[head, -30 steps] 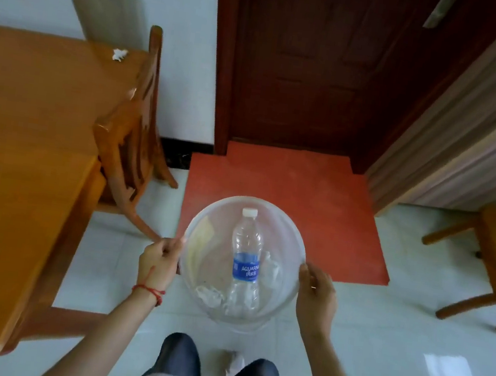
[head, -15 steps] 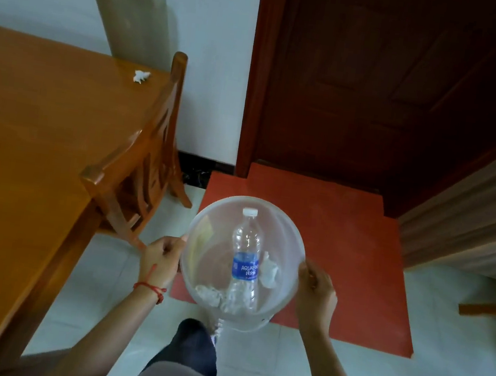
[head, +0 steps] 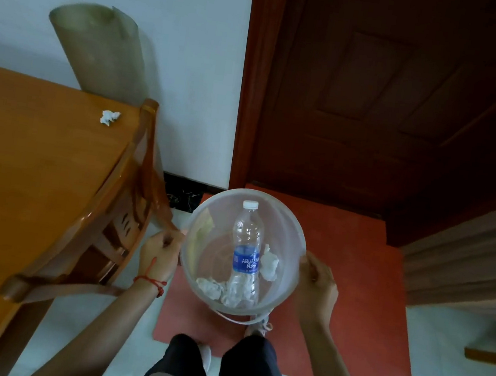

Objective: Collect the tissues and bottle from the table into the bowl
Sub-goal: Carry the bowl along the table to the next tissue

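I carry a clear plastic bowl in front of my waist. My left hand grips its left rim and my right hand grips its right rim. Inside lies an empty water bottle with a blue label, cap pointing away from me. Crumpled white tissues sit beside and under the bottle. One more crumpled tissue lies on the wooden table near its far right corner.
A wooden chair is pushed against the table's right side, close to my left hand. A rolled sheet leans on the wall behind the table. A dark wooden door and red mat lie ahead.
I have walked forward along the table with the bowl held the same way. The table corner, the chair and the door are closer, and the tissue on the table is nearer.
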